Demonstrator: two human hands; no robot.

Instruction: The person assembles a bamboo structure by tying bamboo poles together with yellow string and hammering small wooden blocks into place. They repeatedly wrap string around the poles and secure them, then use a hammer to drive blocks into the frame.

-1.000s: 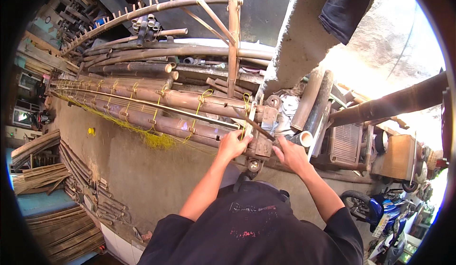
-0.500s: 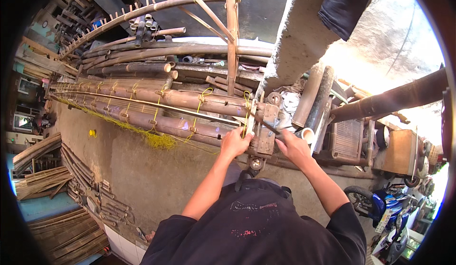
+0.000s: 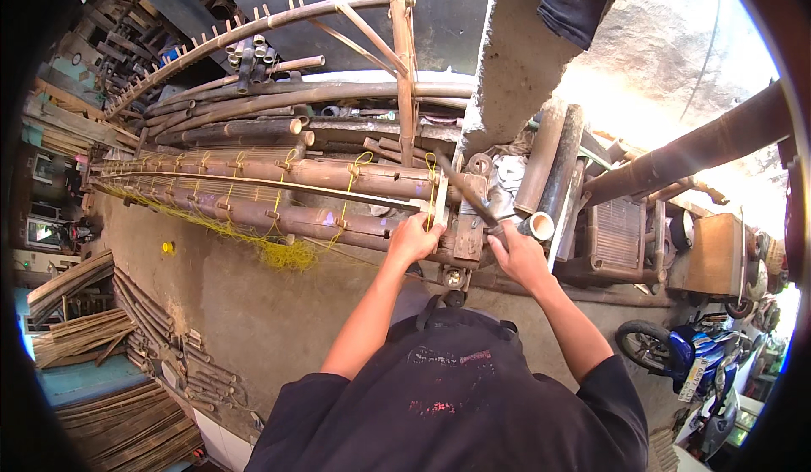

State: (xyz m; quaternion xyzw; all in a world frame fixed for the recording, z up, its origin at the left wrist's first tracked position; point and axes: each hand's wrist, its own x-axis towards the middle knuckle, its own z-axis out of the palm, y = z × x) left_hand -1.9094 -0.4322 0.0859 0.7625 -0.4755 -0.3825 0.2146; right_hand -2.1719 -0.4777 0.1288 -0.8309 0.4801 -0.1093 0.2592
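Bamboo poles (image 3: 363, 229): I see 2, side by side, stretching left from the left hand.
Motorbike (image 3: 693, 362): blue, well to the right of the right hand.
Dark blade (image 3: 476, 197): reaches up-left from the right hand; I cannot tell if it touches the strip.
Right hand (image 3: 522, 258): wrapped firmly around the blade's grip.
Left hand (image 3: 412, 242): nearly closed, pinching 1 strip.
Pale strip (image 3: 440, 200): stands out just beyond the left hand's fingertips.
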